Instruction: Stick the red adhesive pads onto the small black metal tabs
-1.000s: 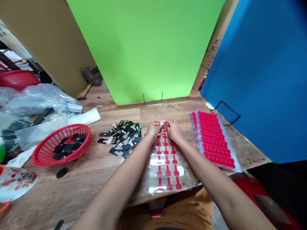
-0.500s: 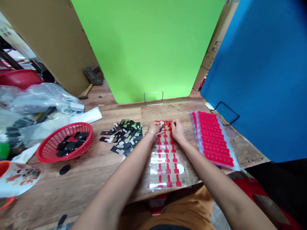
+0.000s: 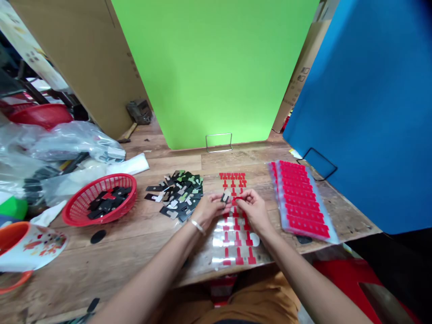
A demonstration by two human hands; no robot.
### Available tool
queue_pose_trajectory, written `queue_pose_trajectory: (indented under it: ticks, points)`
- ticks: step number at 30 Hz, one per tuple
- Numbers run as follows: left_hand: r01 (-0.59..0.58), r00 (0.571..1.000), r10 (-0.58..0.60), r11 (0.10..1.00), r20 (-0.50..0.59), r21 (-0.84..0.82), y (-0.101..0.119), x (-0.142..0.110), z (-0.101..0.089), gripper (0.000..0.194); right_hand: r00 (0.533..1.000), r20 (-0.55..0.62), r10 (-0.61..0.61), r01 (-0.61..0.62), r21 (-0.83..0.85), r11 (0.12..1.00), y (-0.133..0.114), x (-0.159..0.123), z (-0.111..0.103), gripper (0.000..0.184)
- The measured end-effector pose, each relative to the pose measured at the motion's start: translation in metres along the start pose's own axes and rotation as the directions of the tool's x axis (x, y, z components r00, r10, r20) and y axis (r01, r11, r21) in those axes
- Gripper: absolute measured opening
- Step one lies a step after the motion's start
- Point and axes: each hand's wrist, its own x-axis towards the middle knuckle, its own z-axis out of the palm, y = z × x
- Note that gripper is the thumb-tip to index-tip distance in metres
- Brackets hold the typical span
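Note:
In my left hand [image 3: 211,208] I pinch a small flat metal piece [image 3: 225,196], dark with a silvery tongue. My right hand [image 3: 254,209] is close beside it, thumb and fingertips closed on a red T-shaped sticker [image 3: 238,198]. Both hands hover over a clear sheet [image 3: 218,254] that carries rows of red T-shaped stickers [image 3: 237,238]. To the left of my left hand lies a loose pile of black and silvery metal pieces [image 3: 182,193]. The fingertips partly hide the sticker being held.
A red plastic basket [image 3: 72,211] with black pieces and one red-marked piece stands left of the pile. Stacked red sticker sheets [image 3: 300,198] lie at right. A patterned mug [image 3: 37,245] is at far left. Green [image 3: 216,67] and blue boards [image 3: 367,112] rise behind the table.
Both hands have come back toward me, from the sheet's far end to its middle. The red sticker and the metal piece now show side by side between them.

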Motion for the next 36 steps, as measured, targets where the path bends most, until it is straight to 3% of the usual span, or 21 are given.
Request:
queue_pose_trajectory:
  ticks: [4,8,16,36]
  points:
    - [0.065,0.998,-0.064,0.996,0.017,-0.068,-0.029,-0.032,-0.013,0.026,0.997,0.071,0.043,-0.042,-0.01,0.999,0.012,-0.024,0.009,0.019]
    - [0.078,0.997,-0.079,0.99,-0.007,-0.116,-0.043,-0.04,-0.018,0.029,0.993,0.119,0.019,-0.008,-0.096,0.995,0.026,-0.04,0.016,0.015]
    - [0.071,0.995,-0.062,0.99,0.076,-0.125,-0.046,-0.039,-0.021,0.026,0.993,0.121,-0.016,0.032,-0.128,0.991,0.034,-0.046,0.018,0.013]
    - [0.05,0.995,-0.04,0.993,0.09,-0.103,-0.048,-0.039,-0.021,0.025,0.991,0.131,-0.015,0.036,-0.158,0.987,0.038,-0.047,0.017,0.013]
